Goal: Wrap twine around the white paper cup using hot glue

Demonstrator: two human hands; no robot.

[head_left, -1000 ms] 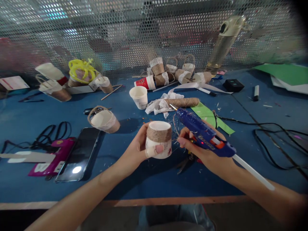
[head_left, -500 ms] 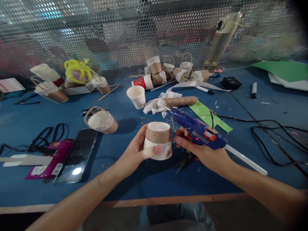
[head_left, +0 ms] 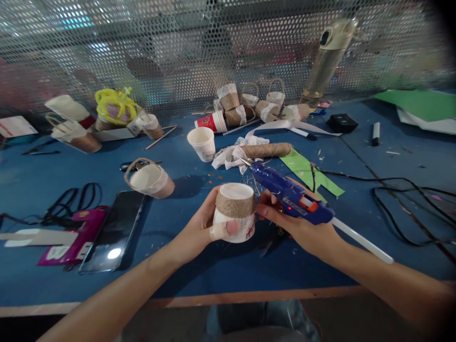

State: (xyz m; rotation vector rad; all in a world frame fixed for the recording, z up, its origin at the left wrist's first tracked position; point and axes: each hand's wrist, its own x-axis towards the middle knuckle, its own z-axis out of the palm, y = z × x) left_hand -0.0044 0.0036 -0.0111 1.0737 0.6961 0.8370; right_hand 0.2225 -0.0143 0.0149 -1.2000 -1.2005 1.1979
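In my left hand (head_left: 208, 221) is an upside-down paper cup (head_left: 245, 227), its base end wrapped in a band of brown twine (head_left: 233, 204). A bandage-like wrap covers the thumb, which presses on the printed side. My right hand (head_left: 285, 213) is closed around a blue glue gun (head_left: 285, 190) with a small red light lit. Its nozzle points up and left, and a white glue stick (head_left: 361, 240) sticks out of the back. The right thumb and forefinger meet close beside the cup; what they pinch, if anything, is too small to tell. Scissors (head_left: 267, 244) lie partly hidden under that hand.
A twine roll (head_left: 267, 150) lies on white lace, behind the cup, near a plain paper cup (head_left: 201, 143). A small twine basket (head_left: 152, 180) and a phone (head_left: 113, 232) are at left. The gun's black cord (head_left: 392, 178) runs right. Several finished baskets and a bottle (head_left: 326, 61) line the back mesh.
The cup in my left hand has come slightly down toward me. My right hand and the glue gun have shifted a little left and down. The other things stay put.
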